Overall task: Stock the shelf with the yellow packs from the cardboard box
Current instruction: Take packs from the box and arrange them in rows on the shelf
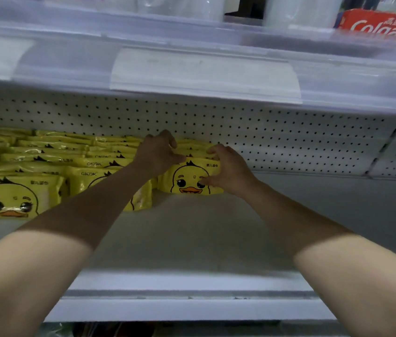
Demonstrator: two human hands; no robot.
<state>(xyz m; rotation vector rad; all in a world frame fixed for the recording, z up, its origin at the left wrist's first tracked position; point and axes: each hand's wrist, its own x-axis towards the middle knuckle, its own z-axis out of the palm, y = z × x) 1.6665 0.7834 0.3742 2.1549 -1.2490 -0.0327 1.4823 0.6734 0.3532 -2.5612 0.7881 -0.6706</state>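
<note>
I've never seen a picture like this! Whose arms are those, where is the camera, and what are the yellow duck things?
No machine here, just a person. The camera sits on their head, looking forward and down, so you see both bare arms reaching into a shop shelf. The left hand and the right hand curl their fingers round a short row of yellow packs with a cartoon duck on the front, standing on the shelf. More packs stand in rows to the left. Behind is a white back wall full of little holes. Up at the top right is a red Colgate box. The cardboard box isn't in the picture.
</note>
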